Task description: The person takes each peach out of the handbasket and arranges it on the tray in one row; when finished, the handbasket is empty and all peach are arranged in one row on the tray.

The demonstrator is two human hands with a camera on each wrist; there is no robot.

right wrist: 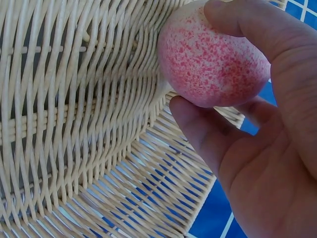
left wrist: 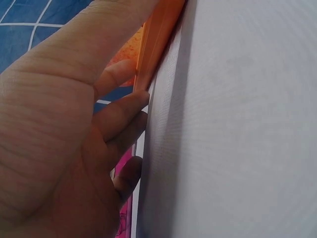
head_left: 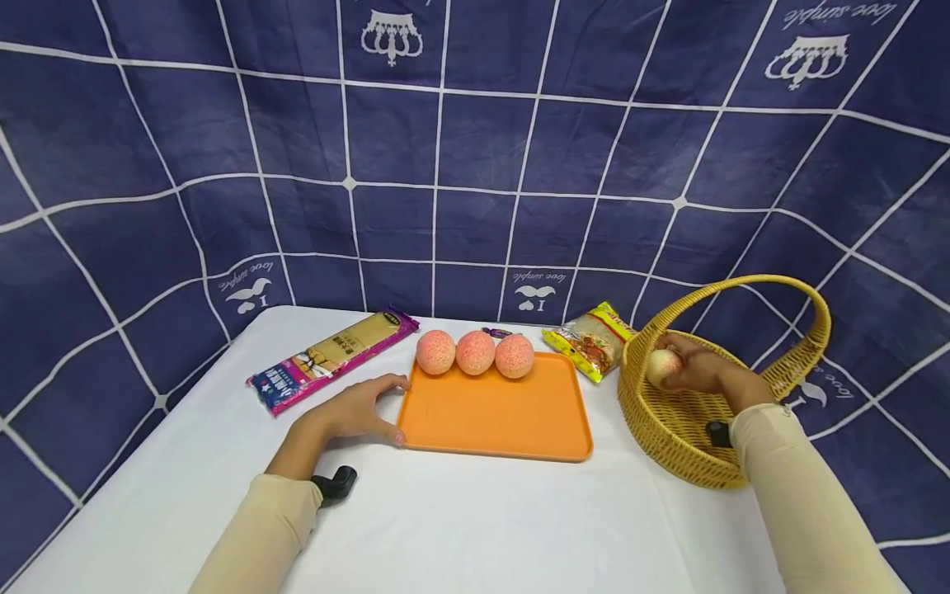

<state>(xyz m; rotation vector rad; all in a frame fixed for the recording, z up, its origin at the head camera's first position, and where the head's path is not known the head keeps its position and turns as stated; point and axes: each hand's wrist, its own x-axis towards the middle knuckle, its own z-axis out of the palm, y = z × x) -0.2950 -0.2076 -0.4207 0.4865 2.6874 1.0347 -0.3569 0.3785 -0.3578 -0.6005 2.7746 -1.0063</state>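
My right hand (head_left: 693, 367) reaches inside the wicker basket (head_left: 679, 450) and grips a peach (right wrist: 213, 57) between thumb and fingers, close to the woven wall. The peach is pale with pink speckles. At the left end of an orange tray (head_left: 493, 417), my left hand (head_left: 359, 410) has its thumb and fingers spread, fingertips right at the rim. Three pink peaches (head_left: 475, 353) sit in a row along the tray's back edge. In the left wrist view the tray's side (left wrist: 158, 37) shows beyond the thumb, with the fingertips low against the white cloth.
Behind the left hand lies a long purple-edged noodle packet (head_left: 334, 359). A yellow food packet (head_left: 591, 340) lies between tray and basket, and a small purple wrapped item (head_left: 496, 332) behind the peaches. The basket's tall handle (head_left: 805, 301) arches over the right hand. A blue gridded curtain (head_left: 482, 140) backs the table.
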